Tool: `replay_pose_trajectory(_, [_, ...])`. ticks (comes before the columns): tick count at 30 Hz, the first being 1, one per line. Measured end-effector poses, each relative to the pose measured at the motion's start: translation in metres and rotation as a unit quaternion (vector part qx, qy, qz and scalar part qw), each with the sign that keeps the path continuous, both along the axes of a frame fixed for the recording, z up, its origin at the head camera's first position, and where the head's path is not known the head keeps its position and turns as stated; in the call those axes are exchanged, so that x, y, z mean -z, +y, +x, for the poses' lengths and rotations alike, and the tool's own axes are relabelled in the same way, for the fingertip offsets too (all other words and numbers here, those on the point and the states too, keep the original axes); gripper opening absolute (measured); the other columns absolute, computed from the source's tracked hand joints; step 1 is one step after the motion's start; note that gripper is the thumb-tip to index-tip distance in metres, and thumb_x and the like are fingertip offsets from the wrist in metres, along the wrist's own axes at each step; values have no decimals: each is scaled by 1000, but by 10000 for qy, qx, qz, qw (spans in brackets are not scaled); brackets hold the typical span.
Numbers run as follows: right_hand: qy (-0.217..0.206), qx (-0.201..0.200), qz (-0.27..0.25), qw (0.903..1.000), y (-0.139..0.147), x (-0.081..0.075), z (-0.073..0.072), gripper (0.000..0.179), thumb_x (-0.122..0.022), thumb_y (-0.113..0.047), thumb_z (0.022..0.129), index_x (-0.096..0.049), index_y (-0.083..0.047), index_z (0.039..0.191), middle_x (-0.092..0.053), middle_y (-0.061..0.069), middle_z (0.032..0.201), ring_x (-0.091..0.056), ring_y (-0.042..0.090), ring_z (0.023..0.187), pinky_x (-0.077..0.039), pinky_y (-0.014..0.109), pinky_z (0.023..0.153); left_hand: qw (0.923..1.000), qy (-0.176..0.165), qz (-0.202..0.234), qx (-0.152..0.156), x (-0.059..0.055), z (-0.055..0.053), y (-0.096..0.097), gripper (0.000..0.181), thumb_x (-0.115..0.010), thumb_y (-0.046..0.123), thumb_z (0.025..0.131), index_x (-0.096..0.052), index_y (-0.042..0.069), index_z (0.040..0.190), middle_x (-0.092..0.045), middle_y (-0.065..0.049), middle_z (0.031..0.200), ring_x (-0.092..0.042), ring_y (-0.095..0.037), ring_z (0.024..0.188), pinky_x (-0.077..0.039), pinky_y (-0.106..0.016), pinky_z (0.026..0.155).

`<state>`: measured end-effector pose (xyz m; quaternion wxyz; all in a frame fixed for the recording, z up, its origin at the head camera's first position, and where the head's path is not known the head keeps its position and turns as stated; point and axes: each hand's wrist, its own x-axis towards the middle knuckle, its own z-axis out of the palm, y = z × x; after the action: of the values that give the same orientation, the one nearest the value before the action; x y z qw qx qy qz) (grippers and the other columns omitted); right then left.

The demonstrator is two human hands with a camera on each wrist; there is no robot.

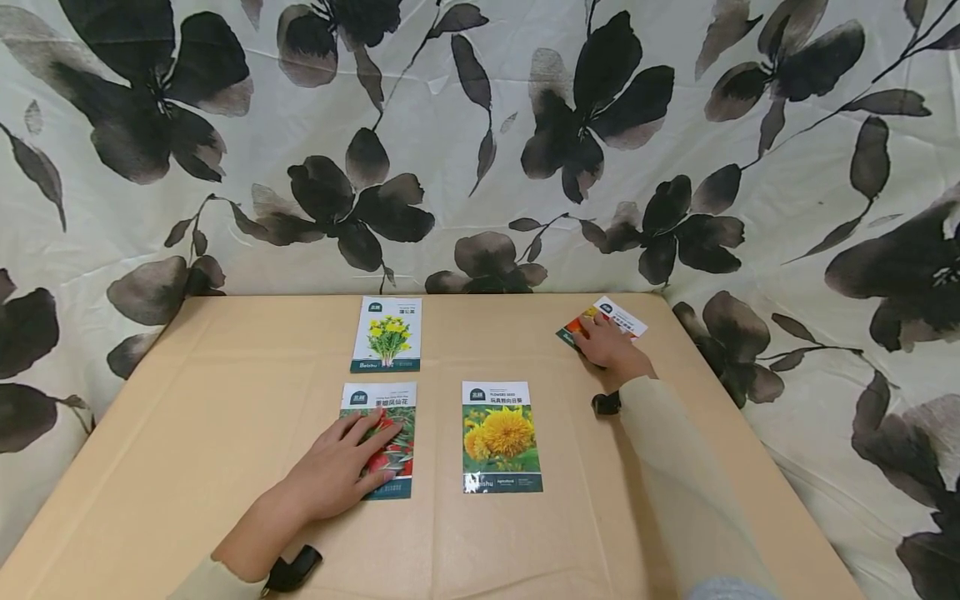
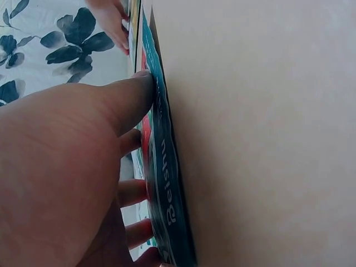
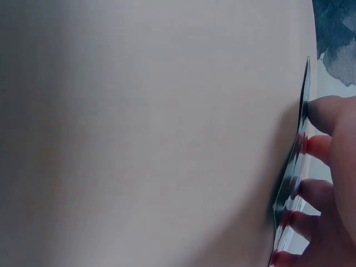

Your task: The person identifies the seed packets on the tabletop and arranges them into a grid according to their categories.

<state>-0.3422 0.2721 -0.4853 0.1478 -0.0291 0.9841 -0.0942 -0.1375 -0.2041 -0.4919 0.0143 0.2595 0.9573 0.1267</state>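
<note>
My left hand [image 1: 337, 468] rests on a seed packet with red flowers [image 1: 396, 457], its fingers spread over the picture. In the left wrist view the thumb lies on the packet's dark green lower band [image 2: 169, 189]. Far over at the back right, my right hand [image 1: 611, 346] has its fingertips on another seed packet [image 1: 621, 317], which lies tilted and is partly hidden by the hand. The right wrist view shows this packet [image 3: 289, 172] edge-on, the fingertips touching its face and the thumb near one end.
Behind the red-flower packet lies a packet with small yellow flowers [image 1: 388, 335]. A packet with a big yellow bloom [image 1: 501, 440] lies between the two hands. All are on a tan table [image 1: 247, 375], with a floral cloth [image 1: 480, 150] hanging behind its back edge.
</note>
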Motion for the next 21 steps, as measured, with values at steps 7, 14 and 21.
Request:
replay_pose_trajectory(7, [61,-198,12,9998,-9,2,0,65,-34,-44,110,-20,-10,164,-12,27,170,-11,52,155,-14,74,121,10000,26,70,-18,2,0,0,64,-67,48,96,-52,21,152,-45,-16,158,-42,-46,141,-37,-64,114])
replay_pose_trajectory(14, [75,-349,-64,9993,-19,1,4,64,-33,-45,110,-21,-14,165,-11,24,171,-6,48,158,-10,77,119,9995,241,224,30,16,-4,-3,66,-67,52,95,-52,22,151,-47,-16,156,-41,-47,140,-36,-64,114])
replay_pose_trajectory(21, [71,-390,-186,9990,-30,-1,5,64,-37,-44,110,-22,-14,164,-9,24,171,-7,51,157,-10,76,120,9994,175,270,81,10,-3,-2,65,-65,53,96,-52,21,151,-47,-17,156,-41,-47,139,-36,-65,112])
